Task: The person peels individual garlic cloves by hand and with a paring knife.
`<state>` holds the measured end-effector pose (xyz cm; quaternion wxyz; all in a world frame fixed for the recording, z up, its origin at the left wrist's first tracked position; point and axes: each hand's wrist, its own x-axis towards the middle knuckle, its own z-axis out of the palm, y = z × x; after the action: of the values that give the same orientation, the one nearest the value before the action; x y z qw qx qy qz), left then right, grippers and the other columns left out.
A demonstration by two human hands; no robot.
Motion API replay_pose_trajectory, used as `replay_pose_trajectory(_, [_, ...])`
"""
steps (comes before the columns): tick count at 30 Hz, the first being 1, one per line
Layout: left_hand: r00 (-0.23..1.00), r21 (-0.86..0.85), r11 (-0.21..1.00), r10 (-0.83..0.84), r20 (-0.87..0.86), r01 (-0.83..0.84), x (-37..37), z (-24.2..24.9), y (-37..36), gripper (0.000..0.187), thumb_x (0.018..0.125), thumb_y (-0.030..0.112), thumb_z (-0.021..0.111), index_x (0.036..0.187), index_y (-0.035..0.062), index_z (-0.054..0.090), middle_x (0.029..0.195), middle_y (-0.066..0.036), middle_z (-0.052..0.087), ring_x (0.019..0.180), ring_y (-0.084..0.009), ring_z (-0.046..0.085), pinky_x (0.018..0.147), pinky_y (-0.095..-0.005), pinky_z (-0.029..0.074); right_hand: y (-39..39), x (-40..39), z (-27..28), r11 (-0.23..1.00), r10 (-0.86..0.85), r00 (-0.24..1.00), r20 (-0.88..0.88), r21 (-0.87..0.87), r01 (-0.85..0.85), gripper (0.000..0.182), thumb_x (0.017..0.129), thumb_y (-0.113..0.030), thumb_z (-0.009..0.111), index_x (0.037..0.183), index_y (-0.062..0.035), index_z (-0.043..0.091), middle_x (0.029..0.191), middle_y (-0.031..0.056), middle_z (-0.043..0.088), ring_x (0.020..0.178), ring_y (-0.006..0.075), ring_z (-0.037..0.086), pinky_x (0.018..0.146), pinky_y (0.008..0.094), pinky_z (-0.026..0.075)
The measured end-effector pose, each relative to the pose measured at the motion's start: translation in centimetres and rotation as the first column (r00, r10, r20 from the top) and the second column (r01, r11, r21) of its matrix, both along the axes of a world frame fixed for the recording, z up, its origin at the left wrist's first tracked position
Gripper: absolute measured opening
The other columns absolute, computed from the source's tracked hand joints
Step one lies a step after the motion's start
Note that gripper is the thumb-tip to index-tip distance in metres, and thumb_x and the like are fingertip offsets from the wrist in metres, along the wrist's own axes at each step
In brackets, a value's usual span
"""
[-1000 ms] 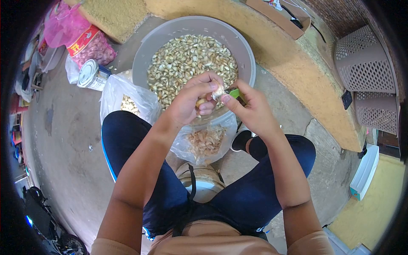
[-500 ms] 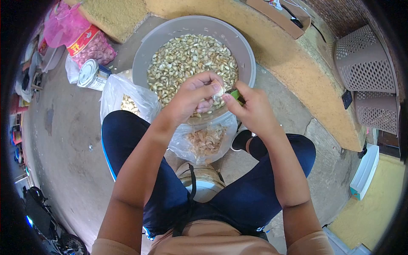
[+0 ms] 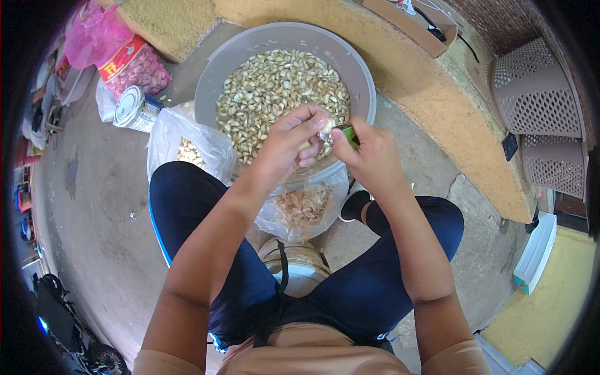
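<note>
A garlic clove (image 3: 325, 129) is pinched in the fingers of my left hand (image 3: 294, 140), above the near side of a wide grey tub (image 3: 364, 87). My right hand (image 3: 369, 150) is closed on a small green-handled knife (image 3: 351, 135), whose blade side meets the clove. Many garlic cloves (image 3: 281, 81) fill the tub. Just below my hands lies a clear plastic bag (image 3: 269, 215) with papery skins (image 3: 304, 206). To the left of the tub, another plastic bag (image 3: 164, 140) holds pale peeled cloves (image 3: 189, 154).
A pink mesh sack (image 3: 144, 72) and a can (image 3: 129, 107) stand at the upper left. A low yellow ledge (image 3: 437, 100) runs along the right, with a cardboard box (image 3: 406, 25) on it. Grey perforated baskets (image 3: 534, 94) are at the far right. My knees flank the skins bag.
Both hands have shifted slightly, and the left fingers have turned a little around the clove. My right thumb has moved closer to the knife.
</note>
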<state>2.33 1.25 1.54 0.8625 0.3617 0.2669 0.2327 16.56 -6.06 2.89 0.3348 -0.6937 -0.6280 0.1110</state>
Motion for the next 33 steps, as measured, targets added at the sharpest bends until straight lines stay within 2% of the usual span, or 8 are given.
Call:
replay_pose_trajectory(4, [0.996, -0.122, 0.991, 0.067, 0.051, -0.061, 0.2, -0.3, -0.1, 0.019, 0.087, 0.025, 0.049, 0.098, 0.0098, 0.048, 0.07, 0.002, 0.042, 0.047, -0.0031, 0.032, 0.04, -0.0172, 0.025, -0.1, -0.7, 0.4, 0.998, 0.056, 0.991, 0.123, -0.007, -0.056, 0.037, 0.075, -0.036, 0.059, 0.061, -0.0032, 0.049, 0.054, 0.0165, 0.053, 0.05, 0.0337, 0.056, 0.047, 0.041, 0.044])
replay_pose_trajectory(7, [0.995, -0.117, 0.991, 0.077, 0.061, -0.069, -0.1, 0.3, 0.2, 0.019, 0.087, 0.024, 0.049, 0.099, 0.0101, 0.047, 0.07, 0.001, 0.042, 0.047, -0.0033, 0.032, 0.04, -0.0171, 0.025, 0.2, -0.6, 0.2, 0.999, -0.016, 0.999, -0.028, -0.037, 0.015, 0.036, 0.076, -0.034, 0.059, 0.063, -0.0025, 0.047, 0.055, 0.0176, 0.053, 0.052, 0.0341, 0.056, 0.047, 0.0403, 0.043])
replay_pose_trajectory(10, [0.997, -0.094, 0.994, 0.055, 0.06, -0.049, -0.1, 0.5, 0.3, 0.018, 0.087, 0.022, 0.05, 0.099, 0.01, 0.047, 0.071, 0.001, 0.042, 0.047, -0.0036, 0.032, 0.04, -0.0169, 0.025, 0.1, -0.4, 0.8, 0.995, -0.019, 0.973, -0.232, -0.102, -0.004, 0.033, 0.079, -0.031, 0.059, 0.069, -0.0012, 0.049, 0.056, 0.0141, 0.053, 0.051, 0.0252, 0.056, 0.048, 0.0348, 0.042])
replay_pose_trajectory(13, [0.997, 0.002, 0.998, 0.062, 0.035, -0.062, -0.1, 0.2, 0.4, 0.016, 0.086, 0.019, 0.051, 0.099, 0.0093, 0.047, 0.073, 0.0, 0.044, 0.047, -0.0038, 0.033, 0.04, -0.0167, 0.026, 0.0, -0.1, 0.0, 0.974, -0.123, 0.769, -0.627, -0.223, -0.027, 0.03, 0.081, -0.028, 0.059, 0.076, 0.0004, 0.05, 0.058, 0.0084, 0.052, 0.053, 0.0136, 0.049, 0.049, 0.03, 0.039])
replay_pose_trajectory(16, [0.998, 0.145, 0.987, 0.066, 0.021, -0.069, -0.1, 0.4, 0.5, 0.016, 0.085, 0.014, 0.053, 0.098, 0.0077, 0.046, 0.076, -0.001, 0.046, 0.047, -0.0034, 0.035, 0.04, -0.017, 0.028, -0.1, 0.2, 0.4, 0.968, -0.132, 0.691, -0.711, -0.241, -0.063, 0.03, 0.083, -0.028, 0.058, 0.078, 0.0013, 0.051, 0.06, 0.0043, 0.051, 0.057, 0.009, 0.042, 0.05, 0.0281, 0.037])
replay_pose_trajectory(21, [0.985, 0.43, 0.895, 0.162, -0.059, -0.121, 0.2, -0.4, 0.3, 0.022, 0.078, 0.004, 0.06, 0.096, 0.0041, 0.048, 0.082, -0.004, 0.052, 0.063, -0.0079, 0.05, 0.055, -0.0214, 0.042, -0.2, -0.3, 1.0, 0.965, -0.168, 0.783, -0.599, -0.264, 0.005, 0.032, 0.081, -0.029, 0.059, 0.076, 0.0017, 0.051, 0.058, 0.009, 0.051, 0.054, 0.0124, 0.045, 0.049, 0.0307, 0.038])
replay_pose_trajectory(24, [0.935, 0.828, 0.54, 0.35, -0.059, -0.15, 0.5, -1.4, 0.3, 0.024, 0.073, 0.004, 0.064, 0.092, 0.0032, 0.05, 0.085, -0.007, 0.056, 0.073, -0.0092, 0.054, 0.064, -0.0214, 0.043, -0.2, -0.5, 1.1, 0.976, -0.15, 0.854, -0.497, -0.212, 0.048, 0.034, 0.08, -0.03, 0.059, 0.074, 0.0024, 0.051, 0.056, 0.0139, 0.051, 0.051, 0.0176, 0.047, 0.049, 0.0324, 0.038])
replay_pose_trajectory(33, [0.881, 0.876, 0.454, 0.466, -0.078, -0.163, 0.4, -1.0, -0.5, 0.023, 0.069, 0.003, 0.067, 0.085, 0.0034, 0.05, 0.079, -0.008, 0.062, 0.059, -0.0122, 0.057, 0.052, -0.0243, 0.045, 0.1, -0.9, 1.1, 0.986, -0.135, 0.924, -0.357, -0.139, 0.091, 0.038, 0.079, -0.032, 0.059, 0.071, 0.0033, 0.049, 0.057, 0.0195, 0.053, 0.051, 0.0326, 0.055, 0.048, 0.0381, 0.04])
